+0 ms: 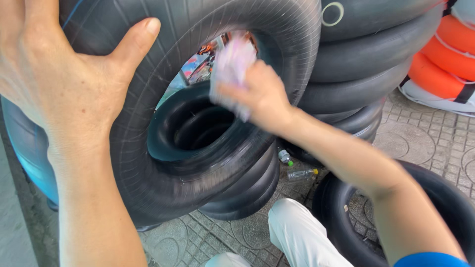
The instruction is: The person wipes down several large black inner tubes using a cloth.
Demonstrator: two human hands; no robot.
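**Cloth on the inner rim, palm on the outer wall**

Clamped in the right hand [262, 96] is a pale, crumpled cloth [231, 66], fingers closed tight round it and pressed to the inner edge of the big black inner tube [163, 163]; the cloth is blurred with motion. Flat against the tube's outer wall, up by its top left shoulder, the left hand [54, 79] lies open, fingers spread, thumb pointing toward the hole, gripping nothing.

That tube stands on edge, nearest the camera. Behind it, seen through its hole, more black tubes lie stacked [208, 128]; to its right rises a taller stack of tubes [366, 59], with orange floats [445, 59] beyond that. Below and right of it, two small plastic bottles [297, 168] lie on the paving, and another tube [445, 207] lies flat.

Inflated rubber like this is probably light for its bulk, springy, and apt to roll or wobble on edge. Its round wall gives no pinch point; a flat palm, or an arm hooked through the hole, looks the surest hold. The cloth is soft and bunches readily.
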